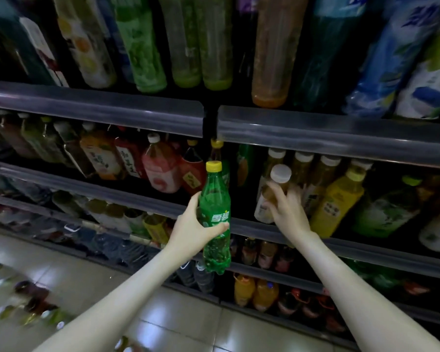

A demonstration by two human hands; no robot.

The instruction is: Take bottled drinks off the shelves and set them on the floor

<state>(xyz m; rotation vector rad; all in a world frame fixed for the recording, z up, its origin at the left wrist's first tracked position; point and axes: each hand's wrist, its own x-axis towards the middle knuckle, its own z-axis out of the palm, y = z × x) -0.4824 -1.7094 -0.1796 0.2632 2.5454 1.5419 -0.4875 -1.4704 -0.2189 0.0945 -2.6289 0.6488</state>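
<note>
Two bottles are being handled at once before the drinks shelves. Well below and to the left of the fingers, a blurred cluster of bottles (28,307) is seen standing on the tiled floor (99,288). The left hand (191,235) is clamped round the middle of a green soda bottle (215,199), which is held upright and clear of the shelf rail (142,201). To the right, the right hand (288,214) is curled round a white-capped bottle (280,174) at the front of its row on the shelf, though how firm that grip is cannot be told through the motion blur. Just right of those fingers, a yellow juice bottle (338,199) is crowded close. The picking step is judged under way. Next, the second bottle would need to be drawn out without its neighbours being knocked, and both lowered to the floor.
</note>
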